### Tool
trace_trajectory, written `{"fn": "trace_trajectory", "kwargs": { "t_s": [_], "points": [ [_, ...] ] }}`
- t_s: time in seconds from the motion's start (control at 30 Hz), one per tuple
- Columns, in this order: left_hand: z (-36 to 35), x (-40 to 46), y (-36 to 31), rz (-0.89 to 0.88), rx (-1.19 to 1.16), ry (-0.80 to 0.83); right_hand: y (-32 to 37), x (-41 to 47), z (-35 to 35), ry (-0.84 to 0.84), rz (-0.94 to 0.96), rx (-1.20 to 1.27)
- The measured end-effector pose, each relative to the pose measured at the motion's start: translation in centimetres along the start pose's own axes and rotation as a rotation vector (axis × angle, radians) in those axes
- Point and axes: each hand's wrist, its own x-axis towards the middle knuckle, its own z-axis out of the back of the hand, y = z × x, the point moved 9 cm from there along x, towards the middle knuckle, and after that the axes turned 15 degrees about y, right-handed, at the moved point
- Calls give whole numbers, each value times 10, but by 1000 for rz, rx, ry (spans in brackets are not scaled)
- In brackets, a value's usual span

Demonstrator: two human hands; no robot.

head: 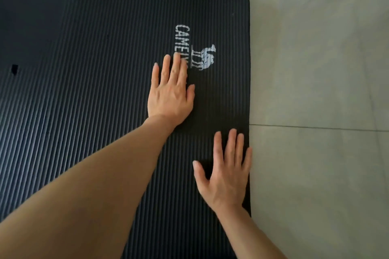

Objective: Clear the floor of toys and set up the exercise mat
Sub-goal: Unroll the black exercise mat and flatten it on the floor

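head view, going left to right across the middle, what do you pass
small black mark on the mat → ribbed black exercise mat → left hand, flat on the mat → white camel logo → right hand, flat near the mat's edge → grey tiled floor

Exercise mat (94, 69) runs off the left, top and near frame edges; full extent not visible. Left hand (170, 94) covers the near end of the white logo (190, 48). Both forearms cut by near edge.
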Motion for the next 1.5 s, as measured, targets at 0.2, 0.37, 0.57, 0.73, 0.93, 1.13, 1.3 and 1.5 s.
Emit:
{"fn": "trace_trajectory", "kwargs": {
  "t_s": [0.2, 0.37, 0.57, 0.73, 0.93, 1.13, 1.3, 1.5],
  "points": [
    [-31, -100, -9, 11, -17, 42, 1, 6, 6, 18, -23, -3],
    [-75, -213, -25, -18, 3, 115, -2, 7, 8, -26, -27, 30],
    [-70, -209, -25, 8, 36, 109, -2, 0, 11, -78, 7, 49],
    [-69, -207, -27, 4, 63, 56, -9, -62, -11, -37, 56, 45],
    [-70, -211, -24, 8, 21, 21, -15, -185, -77, 56, 176, -10],
    [-68, -212, -26, 4, -16, -31, -18, -184, -72, 30, 181, 14],
    [-68, -215, -23, 1, -39, -77, -18, -187, -69, -25, 175, 55],
    [-79, -261, -27, -88, -69, -51, -14, -192, -63, -87, 194, 59]
  ]
}}
